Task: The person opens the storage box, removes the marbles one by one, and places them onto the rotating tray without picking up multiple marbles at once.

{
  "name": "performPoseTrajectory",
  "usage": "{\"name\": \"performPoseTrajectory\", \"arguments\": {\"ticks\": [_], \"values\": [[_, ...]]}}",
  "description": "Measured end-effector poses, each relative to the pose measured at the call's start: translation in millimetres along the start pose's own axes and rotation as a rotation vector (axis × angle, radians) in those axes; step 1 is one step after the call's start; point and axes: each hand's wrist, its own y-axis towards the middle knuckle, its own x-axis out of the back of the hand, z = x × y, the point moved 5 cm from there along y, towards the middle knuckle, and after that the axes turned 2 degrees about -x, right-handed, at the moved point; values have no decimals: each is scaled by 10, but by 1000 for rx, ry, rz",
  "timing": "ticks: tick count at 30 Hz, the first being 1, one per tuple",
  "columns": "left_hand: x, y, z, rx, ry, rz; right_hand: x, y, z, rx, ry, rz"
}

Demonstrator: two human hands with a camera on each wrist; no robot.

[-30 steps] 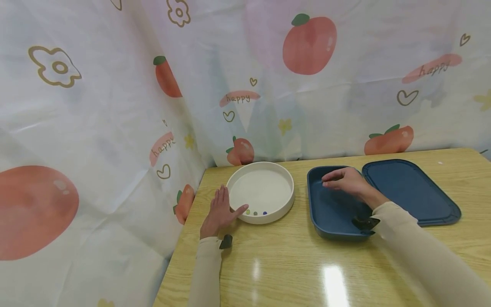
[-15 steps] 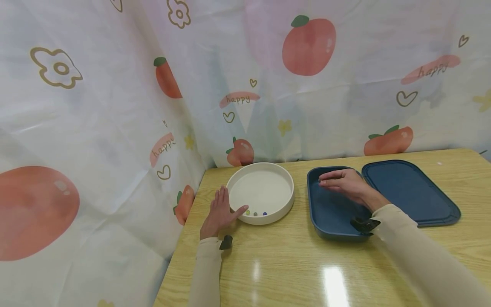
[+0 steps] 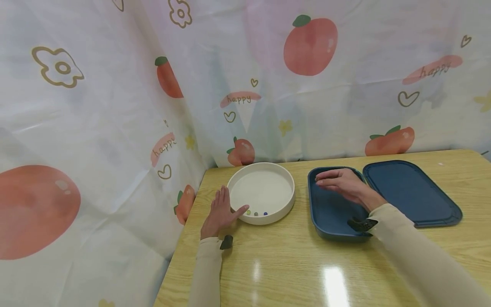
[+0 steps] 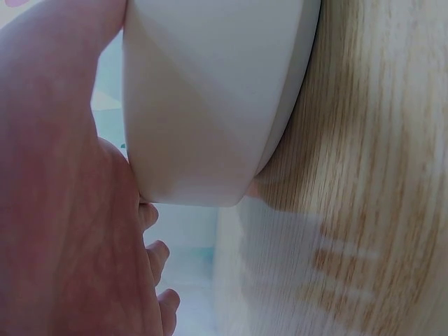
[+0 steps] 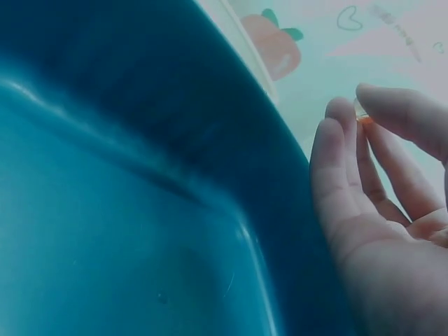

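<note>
My left hand (image 3: 220, 215) rests against the near left side of a round white dish (image 3: 290, 204), fingers extended along it and thumb over the rim. Up close in the left wrist view, the palm lies along the dish wall (image 4: 203, 105). Near the thumb, a yellow-green marble (image 3: 248, 212), a grey marble (image 3: 256, 214) and a blue marble (image 3: 265, 213) sit inside the dish. Over a deep blue tub (image 3: 326, 221), my right hand (image 3: 347, 185) pinches a small clear-and-orange marble (image 5: 360, 113) between thumb and fingertips; the fingers partly hide it.
Right of the tub lies a flat blue lid (image 3: 410, 192) on the wooden table (image 3: 280, 264). A fruit-print curtain (image 3: 330, 106) borders the table at the back and left. The dish and tub stand a short gap apart.
My right hand has shifted slightly left over the tub, toward its far left side, still pinching the marble. The left hand and the marbles in the dish stay in place.
</note>
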Motion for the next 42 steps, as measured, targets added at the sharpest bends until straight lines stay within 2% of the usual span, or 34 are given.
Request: {"name": "performPoseTrajectory", "arguments": {"ticks": [5,12,18,28,42], "values": [[-5,11,5,23,4,13,-55,36,54,3,-71,-15],[-20,22,8,25,13,13,-158,90,103,11,-184,-30],[-19,27,11,27,10,11,-301,177,165,15,-200,-15],[-13,29,29,23,22,15,-666,382,218,17,-256,-24],[-20,29,28,16,19,21,-1061,556,81,22,-291,0]]}}
